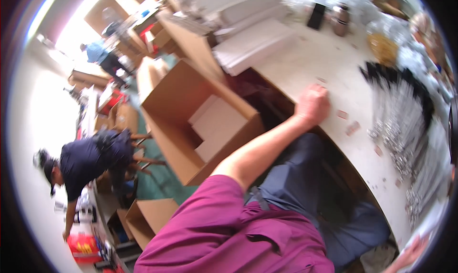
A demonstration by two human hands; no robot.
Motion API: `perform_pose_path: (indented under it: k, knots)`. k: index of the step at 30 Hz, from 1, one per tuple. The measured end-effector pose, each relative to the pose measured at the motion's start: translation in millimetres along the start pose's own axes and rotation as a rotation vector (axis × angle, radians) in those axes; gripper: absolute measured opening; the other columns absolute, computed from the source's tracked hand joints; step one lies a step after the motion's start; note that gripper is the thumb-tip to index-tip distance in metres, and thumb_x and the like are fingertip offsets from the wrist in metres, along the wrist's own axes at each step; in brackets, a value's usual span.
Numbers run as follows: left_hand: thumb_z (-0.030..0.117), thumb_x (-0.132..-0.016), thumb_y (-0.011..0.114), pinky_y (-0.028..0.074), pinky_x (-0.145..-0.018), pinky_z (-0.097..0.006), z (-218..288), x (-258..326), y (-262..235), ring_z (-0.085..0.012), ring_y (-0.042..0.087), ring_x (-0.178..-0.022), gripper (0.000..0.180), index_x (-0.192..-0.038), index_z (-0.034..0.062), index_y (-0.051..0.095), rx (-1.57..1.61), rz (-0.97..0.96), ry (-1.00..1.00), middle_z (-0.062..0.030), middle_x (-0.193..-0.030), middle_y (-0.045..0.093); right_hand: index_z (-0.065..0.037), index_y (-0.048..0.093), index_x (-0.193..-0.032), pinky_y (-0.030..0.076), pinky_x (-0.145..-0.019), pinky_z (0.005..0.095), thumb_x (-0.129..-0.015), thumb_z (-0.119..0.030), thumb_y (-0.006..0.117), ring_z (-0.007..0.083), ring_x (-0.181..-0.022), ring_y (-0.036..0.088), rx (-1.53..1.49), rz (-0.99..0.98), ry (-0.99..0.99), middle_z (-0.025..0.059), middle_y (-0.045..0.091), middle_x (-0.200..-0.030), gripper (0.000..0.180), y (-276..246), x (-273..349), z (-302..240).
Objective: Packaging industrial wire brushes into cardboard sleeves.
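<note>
My left hand (313, 104) is closed in a fist over the near edge of the white table (305, 58). Its curled fingers hide whatever may be inside. Small reddish paper pieces (342, 114) lie close by on the tabletop. At the lower right rim, my right hand (414, 252) shows only in part, smeared by motion, beside the table's edge. Further along the table lies a pile of clear-wrapped thin pieces with black ends (398, 99), the kind unclear. Left of my forearm stands an open cardboard box (176, 101) with white flat boxes (220, 120) inside.
Stacked white boxes (255, 41), a black phone (316, 16) and a brown bottle (340, 20) stand at the table's far end. Another open carton (151, 220) sits on the green floor. At left, a person in dark clothes (93, 153) bends toward a red bag (85, 248); another person (98, 52) is farther off.
</note>
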State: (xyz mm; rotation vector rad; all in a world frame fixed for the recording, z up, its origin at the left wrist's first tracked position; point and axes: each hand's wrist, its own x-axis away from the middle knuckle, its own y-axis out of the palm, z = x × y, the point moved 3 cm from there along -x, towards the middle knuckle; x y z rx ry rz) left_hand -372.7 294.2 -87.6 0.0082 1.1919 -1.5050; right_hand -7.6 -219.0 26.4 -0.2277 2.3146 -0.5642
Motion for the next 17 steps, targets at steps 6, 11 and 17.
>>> perform_pose_path:
  k: [6,11,17]
  knots:
    - [0.005,-0.083,0.067,0.055,-0.084,-0.044,25.5,20.4,-26.9,-0.0376,0.067,-0.094,0.011,-0.093,0.0001,0.067,0.269,-0.039,0.106,-0.0202,-0.096,0.069,0.002,0.056,-0.135,0.04,-0.113,0.0405,-0.077,-0.002,0.074,0.033,-0.128,0.056,0.084,-0.625,-0.161,0.0178,0.058,-0.135,0.061,109.6,40.6,-124.4]
    - [0.009,-0.081,0.074,0.054,-0.093,-0.046,97.6,42.9,-72.7,-0.038,0.067,-0.103,0.021,-0.1,0.0002,0.069,0.334,-0.295,0.395,-0.0186,-0.106,0.07,0.004,0.059,-0.125,0.05,-0.102,0.0429,-0.067,-0.005,0.084,0.0371,-0.116,0.061,0.028,-0.818,-0.208,0.0209,0.062,-0.125,0.063,151.8,67.3,-140.7]
    - [0.036,-0.082,0.079,0.03,-0.121,-0.049,174.1,48.4,-54.4,-0.0397,0.045,-0.137,0.071,-0.14,0.0027,0.054,0.114,-0.696,0.631,-0.0217,-0.147,0.051,0.002,0.059,-0.13,0.049,-0.104,0.0432,-0.067,-0.006,0.085,0.0357,-0.12,0.06,-0.012,-0.872,-0.343,0.0178,0.058,-0.134,0.068,164.7,70.1,-161.6]
